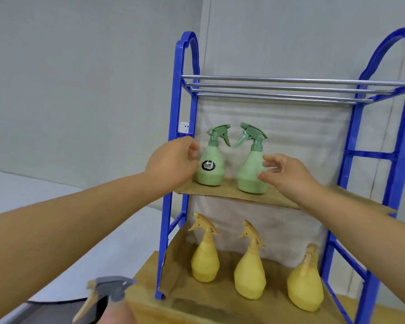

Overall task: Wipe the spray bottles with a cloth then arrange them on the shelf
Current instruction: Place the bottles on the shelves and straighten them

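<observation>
— Two items stand upright on the middle board (229,189) of the blue shelf (188,108), nozzles facing each other. The left green bottle (211,169) is near the board's left edge. The right green bottle (251,174) is about mid-board, apart from it.
— Hands?
— Left hand (173,160) is just beside the left green bottle, fingers (193,149) loosely curled and not round it. The thumb seems to touch its side, though the view is not conclusive. Right hand (283,171) is beside the right green bottle, fingers (270,160) spread, relaxed, holding nothing, with the thumb at the bottle's lower side.
— Below?
— Three yellow bottles (250,277) stand in a row on the lower board (181,292), from left edge to right edge. One grey-topped bottle (116,288), blurred, is before the shelf's front left corner.
</observation>
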A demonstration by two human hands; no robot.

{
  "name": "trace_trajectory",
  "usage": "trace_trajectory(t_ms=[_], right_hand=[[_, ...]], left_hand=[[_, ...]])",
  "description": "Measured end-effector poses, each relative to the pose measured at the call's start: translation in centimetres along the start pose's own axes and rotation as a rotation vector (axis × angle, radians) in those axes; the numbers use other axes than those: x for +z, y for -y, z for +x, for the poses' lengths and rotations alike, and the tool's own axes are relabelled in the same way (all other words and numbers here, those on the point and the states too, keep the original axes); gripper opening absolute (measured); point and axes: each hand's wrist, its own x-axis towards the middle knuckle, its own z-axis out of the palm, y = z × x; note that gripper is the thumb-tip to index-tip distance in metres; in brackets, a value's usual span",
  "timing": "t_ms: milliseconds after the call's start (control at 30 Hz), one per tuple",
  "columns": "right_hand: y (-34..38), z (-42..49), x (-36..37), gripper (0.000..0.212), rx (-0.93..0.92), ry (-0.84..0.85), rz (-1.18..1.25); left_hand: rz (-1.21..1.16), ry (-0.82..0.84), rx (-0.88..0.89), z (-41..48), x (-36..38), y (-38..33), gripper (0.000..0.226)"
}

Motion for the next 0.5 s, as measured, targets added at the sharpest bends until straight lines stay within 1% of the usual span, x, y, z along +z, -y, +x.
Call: trace_trajectory(t_ms=[67,133,200,267,333,400,500], right_hand=[[0.7,-1.9,0.8,0.047,-0.055,-0.02,-0.078],[1.8,-4.0,1.8,0.038,-0.118,-0.03,-0.102],[2.9,-6.3,3.1,0.031,-0.16,-0.008,-0.067],[4.0,-8.5,5.0,0.029,-0.15,0.051,0.0],[4.7,-10.6,7.3,0.027,-0.138,0.127,0.046],[5.0,-12.7,9.5,0.023,-0.135,0.197,0.068],[5.1,-15.6,11.9,0.02,-0.114,0.287,0.062]], left_hand=[[0.051,0.084,-0.007,-2.8,-1.6,0.7,0.022],[0.135,0.163,-0.011,-5.3,-3.3,1.9,0.019],[0.223,0.267,-0.043,-7.7,-5.0,3.4,0.016],[0.332,0.388,-0.093,-10.2,-6.3,5.2,0.013],[0.463,0.453,-0.134,-12.6,-6.9,7.2,0.016],[0.537,0.471,-0.168,-14.8,-7.1,9.3,0.02],[0.497,0.558,-0.226,-17.6,-6.3,11.4,0.029]])
